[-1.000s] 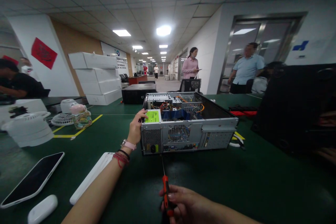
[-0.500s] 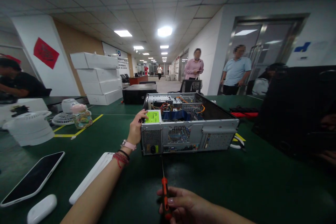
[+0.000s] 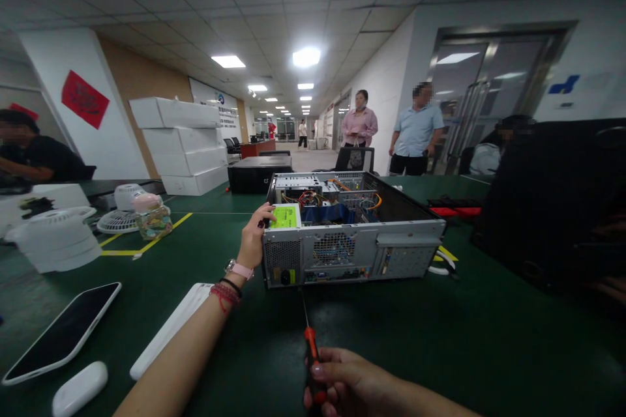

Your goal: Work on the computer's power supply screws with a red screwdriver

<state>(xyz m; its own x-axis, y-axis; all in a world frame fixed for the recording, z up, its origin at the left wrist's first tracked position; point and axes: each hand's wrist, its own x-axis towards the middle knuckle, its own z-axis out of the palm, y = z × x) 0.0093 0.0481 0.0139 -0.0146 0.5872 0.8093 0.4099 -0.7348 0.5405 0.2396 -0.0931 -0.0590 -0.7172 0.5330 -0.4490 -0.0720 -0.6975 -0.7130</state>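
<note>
An opened desktop computer case (image 3: 362, 244) lies on its side on the table, its rear panel facing me. Wires and the metal frame show inside. My left hand (image 3: 254, 234) grips its near left corner, fingers over the top edge beside the power supply (image 3: 283, 216) with a yellow-green label. Lower down, my right hand (image 3: 337, 378) is closed around the red and black handle of a screwdriver (image 3: 313, 358). The shaft points away from me, its tip close to the bottom edge of the rear panel. Whether the tip touches the case I cannot tell.
On the left lie a phone (image 3: 63, 332), a white earbud case (image 3: 81, 388) and a long white object (image 3: 171, 329). Beyond them stand a jar (image 3: 152, 218) and small white fans (image 3: 56, 234). A large black object (image 3: 562, 208) stands at right. People stand behind the table.
The screwdriver handle and my right hand have shifted slightly, the handle tilting a little more to the right. My left hand and the case stay put. A person in light blue has moved left.
</note>
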